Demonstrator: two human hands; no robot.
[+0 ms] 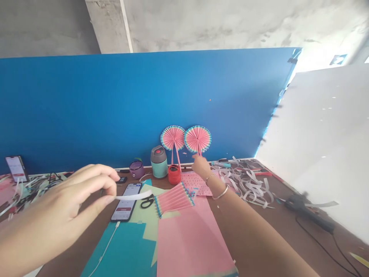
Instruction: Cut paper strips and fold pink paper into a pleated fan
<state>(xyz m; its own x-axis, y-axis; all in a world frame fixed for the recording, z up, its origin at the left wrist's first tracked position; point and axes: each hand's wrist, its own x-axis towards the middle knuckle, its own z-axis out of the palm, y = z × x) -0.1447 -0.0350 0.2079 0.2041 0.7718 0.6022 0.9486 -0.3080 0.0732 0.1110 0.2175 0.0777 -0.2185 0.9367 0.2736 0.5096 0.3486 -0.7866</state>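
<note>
My left hand (89,192) is closed in a pinch on one end of a white strip (135,196), which sticks out to the right over the phone. Farther off, my right hand (201,166) is closed at the handle of a round pink pleated paper fan (197,139) with blue edging. A second round paper fan (173,137) stands beside it, its handle legs at a red tape roll (174,175). A pleated pink paper piece (174,200) lies between my hands, near black-handled scissors (147,201).
A lit phone (127,204) with a cable lies on teal paper (121,246). Pink sheets (190,242) cover the middle. Behind stand a mint jar (159,165) and a purple cup (136,169). Curled white strips (253,184) and a glue gun (308,209) lie right. A blue partition (86,111) rises behind.
</note>
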